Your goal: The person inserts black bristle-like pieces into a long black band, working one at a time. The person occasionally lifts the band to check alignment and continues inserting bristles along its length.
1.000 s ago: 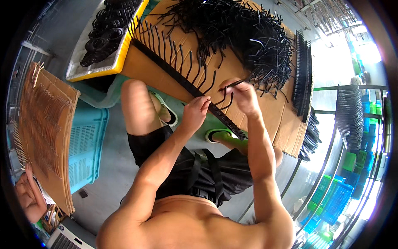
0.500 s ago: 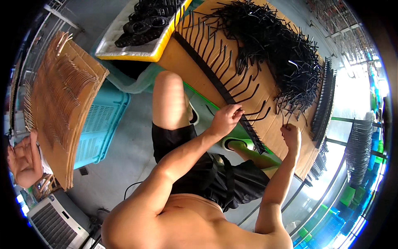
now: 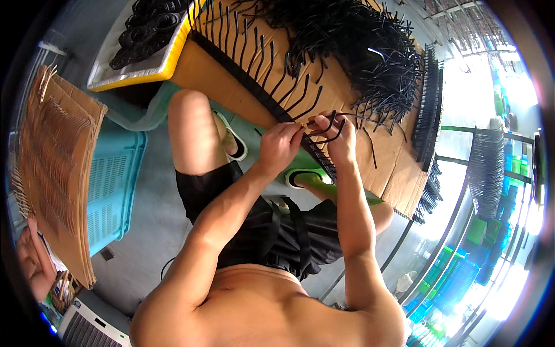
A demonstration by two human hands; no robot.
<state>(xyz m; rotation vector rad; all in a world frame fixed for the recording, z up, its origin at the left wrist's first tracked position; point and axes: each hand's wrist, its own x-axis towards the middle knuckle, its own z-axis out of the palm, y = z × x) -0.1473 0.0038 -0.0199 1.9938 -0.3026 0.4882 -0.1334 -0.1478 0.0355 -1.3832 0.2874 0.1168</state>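
Head view: curved black rods [image 3: 267, 63] line most of our long black strip [image 3: 248, 85]; tangled black heap [image 3: 347, 46] remains; we press left fingers [image 3: 296, 130] together, right fingers [image 3: 321, 121] clamp one rod.

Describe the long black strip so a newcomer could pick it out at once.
Find the big brown cardboard sheet. Along its near edge, a long black strip slants from the yellow-rimmed tray down past the left hand. Unlike the dark stack at the sheet's right edge, it lies alone, with one row of bent rods fanning out.
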